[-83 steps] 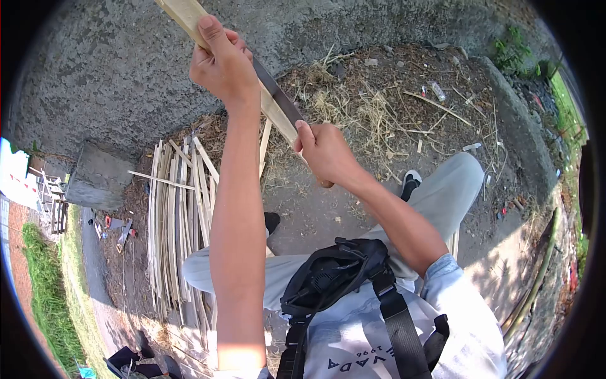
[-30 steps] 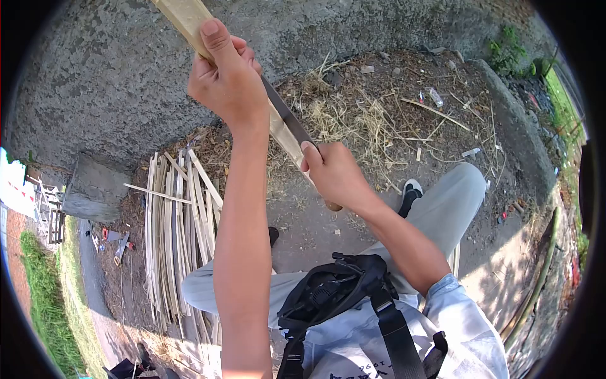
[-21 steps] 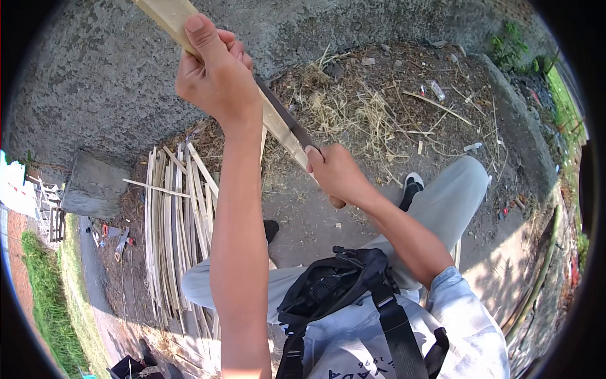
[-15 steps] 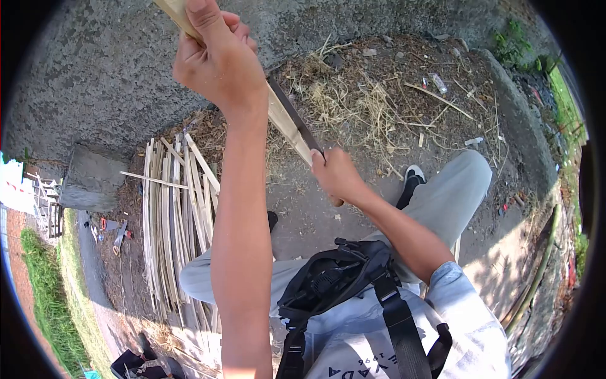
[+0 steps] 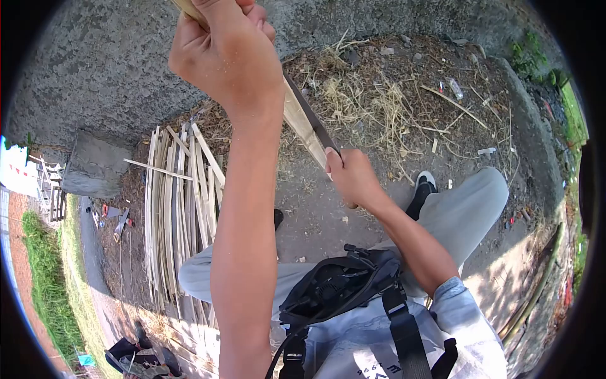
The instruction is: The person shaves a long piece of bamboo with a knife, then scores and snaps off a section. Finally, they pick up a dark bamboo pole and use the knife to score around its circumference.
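Observation:
My left hand (image 5: pixel 237 60), high near the top edge of the view, is closed around a pale bamboo strip (image 5: pixel 299 121). The strip slants down from that fist toward my right hand (image 5: pixel 355 180), and its upper end runs out of view. In my right hand is a long knife (image 5: pixel 317 124), gripped by its handle, whose butt peeks out below the fist. The dark blade lies lengthwise along the strip's right side, partly hidden behind my left wrist. Small pale specks cling to my left wrist.
A pile of long split bamboo strips (image 5: pixel 180 215) lies on the ground at left, by a concrete block (image 5: pixel 95 164). Shavings (image 5: pixel 379 110) litter the soil before a rough wall (image 5: pixel 113 63). A handsaw (image 5: pixel 120 226) lies far left. A black bag (image 5: pixel 341 284) hangs at my waist.
The view has shifted slightly, so the ground and pile sit a little lower and to the right. Both hands keep their grips, with strip and knife at nearly the same slant.

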Available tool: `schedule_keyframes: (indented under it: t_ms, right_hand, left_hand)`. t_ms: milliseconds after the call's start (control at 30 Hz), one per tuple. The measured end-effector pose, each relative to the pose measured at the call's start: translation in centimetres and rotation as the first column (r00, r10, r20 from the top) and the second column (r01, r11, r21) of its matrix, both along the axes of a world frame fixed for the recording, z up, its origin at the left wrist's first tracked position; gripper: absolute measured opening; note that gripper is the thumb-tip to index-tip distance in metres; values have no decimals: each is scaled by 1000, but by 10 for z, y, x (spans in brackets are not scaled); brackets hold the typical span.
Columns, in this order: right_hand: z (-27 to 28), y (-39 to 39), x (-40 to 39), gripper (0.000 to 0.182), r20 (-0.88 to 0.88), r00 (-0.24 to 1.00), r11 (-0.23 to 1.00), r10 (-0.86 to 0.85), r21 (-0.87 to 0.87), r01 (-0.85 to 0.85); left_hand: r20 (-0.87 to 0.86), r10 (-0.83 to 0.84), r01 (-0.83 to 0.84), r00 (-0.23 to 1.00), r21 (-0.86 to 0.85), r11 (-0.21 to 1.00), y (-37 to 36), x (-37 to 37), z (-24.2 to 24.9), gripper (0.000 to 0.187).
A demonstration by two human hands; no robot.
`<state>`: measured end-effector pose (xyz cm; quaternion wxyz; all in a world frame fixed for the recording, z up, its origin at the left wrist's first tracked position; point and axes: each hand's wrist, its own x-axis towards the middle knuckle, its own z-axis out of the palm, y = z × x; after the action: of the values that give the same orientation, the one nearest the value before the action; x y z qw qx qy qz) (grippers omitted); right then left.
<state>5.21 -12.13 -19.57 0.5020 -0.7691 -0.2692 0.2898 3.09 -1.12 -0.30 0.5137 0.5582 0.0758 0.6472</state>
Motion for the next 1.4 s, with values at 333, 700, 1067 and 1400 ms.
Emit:
schedule_keyframes:
  t_ms: [333, 700, 1067, 1400]
  right_hand:
    - [-32, 10, -8, 41, 42, 999, 1000, 6, -28, -5]
    - [-93, 14, -26, 41, 162, 986, 998, -35, -36, 41]
    - [-145, 2, -36, 37, -12, 1000, 991, 1, -135, -3]
    - [-168, 5, -35, 38, -63, 998, 977, 25, -211, -38]
  left_hand:
    - [-79, 46, -51, 996, -56, 997, 11, -22, 3, 60]
    - [-146, 133, -139, 980, -28, 990, 11, -38, -1, 56]
    - [-117, 270, -269, 956, 29, 963, 17, -69, -10, 55]
    - [-25, 298, -299, 954, -32, 954, 21, -97, -12, 57]
